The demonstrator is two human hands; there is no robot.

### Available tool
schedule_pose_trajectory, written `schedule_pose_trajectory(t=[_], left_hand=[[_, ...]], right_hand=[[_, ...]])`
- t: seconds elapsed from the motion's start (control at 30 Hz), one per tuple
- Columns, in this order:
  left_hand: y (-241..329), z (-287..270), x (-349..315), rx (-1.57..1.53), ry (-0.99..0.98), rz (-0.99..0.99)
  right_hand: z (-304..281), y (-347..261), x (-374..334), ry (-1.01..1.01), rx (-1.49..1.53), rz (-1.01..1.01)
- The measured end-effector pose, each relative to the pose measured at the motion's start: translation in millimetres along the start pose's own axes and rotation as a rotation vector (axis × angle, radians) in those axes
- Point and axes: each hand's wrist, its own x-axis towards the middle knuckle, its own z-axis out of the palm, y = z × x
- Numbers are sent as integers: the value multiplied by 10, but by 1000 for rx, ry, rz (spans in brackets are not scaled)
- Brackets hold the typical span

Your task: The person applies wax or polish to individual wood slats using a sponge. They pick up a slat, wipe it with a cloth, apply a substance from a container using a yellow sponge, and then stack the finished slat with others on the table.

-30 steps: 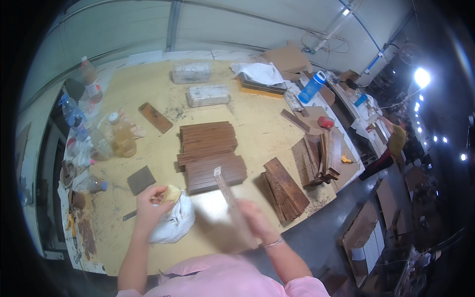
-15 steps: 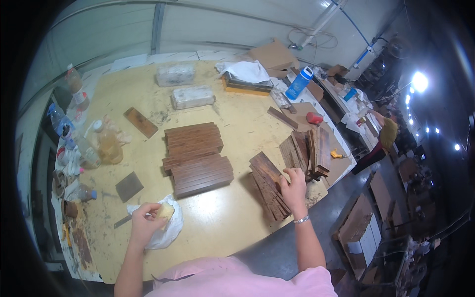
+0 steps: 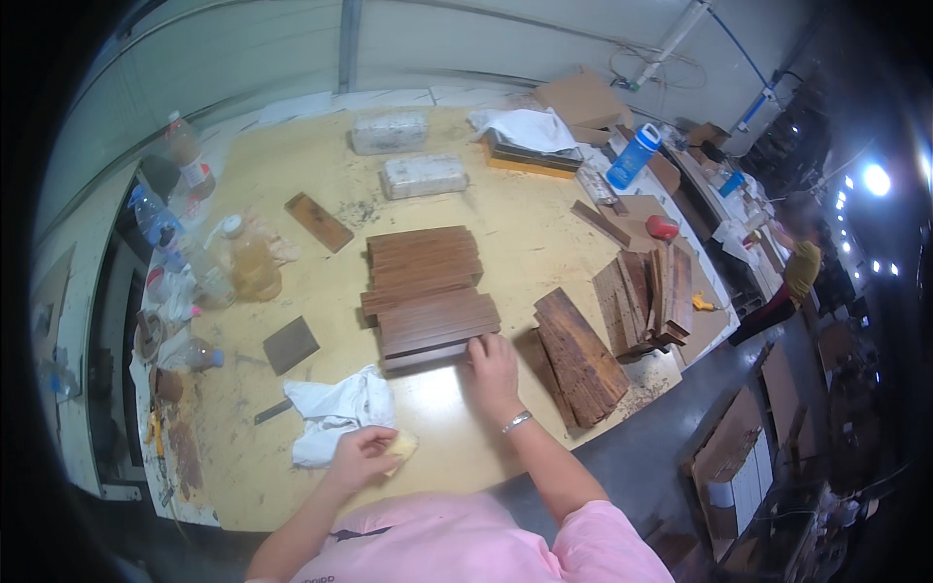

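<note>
My left hand (image 3: pixel 362 460) is closed around a pale yellow sponge (image 3: pixel 400 449), above the table's near side. Just beyond it lies a crumpled white cloth (image 3: pixel 335 413). My right hand (image 3: pixel 494 369) has its fingers closed at the right end of the nearest wooden strip (image 3: pixel 428 359), beside a neat block of brown wooden strips (image 3: pixel 426 301) in the table's middle. A dark gap shows between that strip and the block. To the right, a slanting pile of darker, blotchy strips (image 3: pixel 575 355) lies apart from both hands.
More strips (image 3: pixel 646 301) stand bundled at the right edge. Several bottles, including a large jug (image 3: pixel 255 264), line the left. A flat dark square (image 3: pixel 291 345) lies left of the cloth. Wrapped blocks (image 3: pixel 424 177) and a blue bottle (image 3: pixel 634 157) are farther back. Another person (image 3: pixel 799 272) stands at far right.
My right hand has left the slanting pile and moved left to the middle block. My left hand, with the sponge, has moved right off the cloth. The view has shifted.
</note>
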Motion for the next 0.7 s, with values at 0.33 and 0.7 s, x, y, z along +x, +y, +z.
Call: schedule_pose_trajectory(t=[0.33,0.7], left_hand=[[511,-522,306,262,486,317],[797,460,-36,893,64,857]], right_hand=[[-378,-241,-196,-472,272,285],[-433,-738,-334,-573,1582,1138]])
